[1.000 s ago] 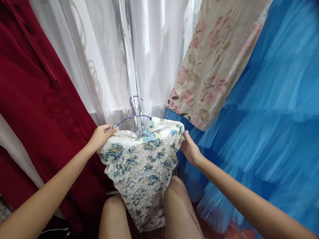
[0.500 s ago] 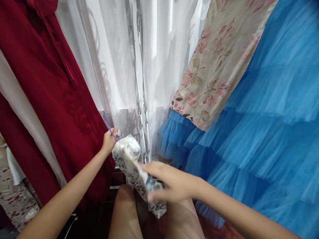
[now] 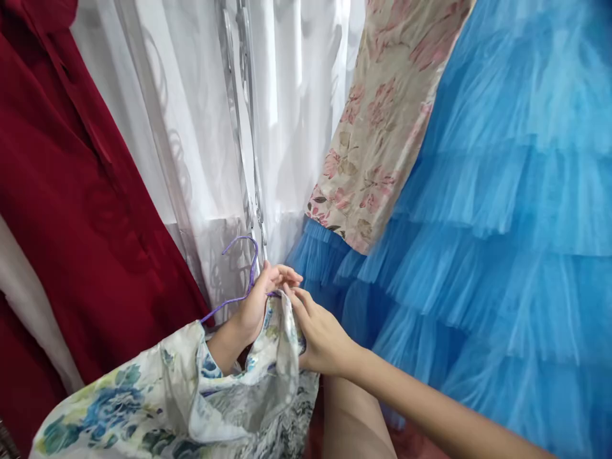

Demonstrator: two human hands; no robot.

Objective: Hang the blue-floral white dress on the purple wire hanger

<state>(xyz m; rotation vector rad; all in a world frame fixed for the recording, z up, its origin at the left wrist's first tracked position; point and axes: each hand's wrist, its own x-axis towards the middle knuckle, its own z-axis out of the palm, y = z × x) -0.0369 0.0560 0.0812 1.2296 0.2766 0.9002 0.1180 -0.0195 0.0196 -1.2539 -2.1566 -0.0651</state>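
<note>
A white dress with a blue and green flower print (image 3: 115, 408) spreads across my lap at the lower left. Its neck opening surrounds my left wrist. A purple wire hanger (image 3: 254, 258) sits at that opening, its hook pointing up and one arm running into the left shoulder. My left hand (image 3: 261, 296) lies against the hanger, fingers loosely stretched to the right, partly hidden by cloth. My right hand (image 3: 322, 331) pinches the dress at its right shoulder, where a bit of purple hanger shows. The fingertips of both hands nearly meet there.
Dark red clothing (image 3: 81, 191) hangs at the left. White curtains (image 3: 191, 127) with a metal rod or stand (image 3: 248, 127) fill the back. At the right hang a beige cloth with pink flowers (image 3: 368, 166) and a tiered blue tulle dress (image 3: 516, 210).
The bunched dress has been opened out to the left over my lap. My left hand has moved right, through its neck opening with the hanger. My right hand has come up to the shoulder.
</note>
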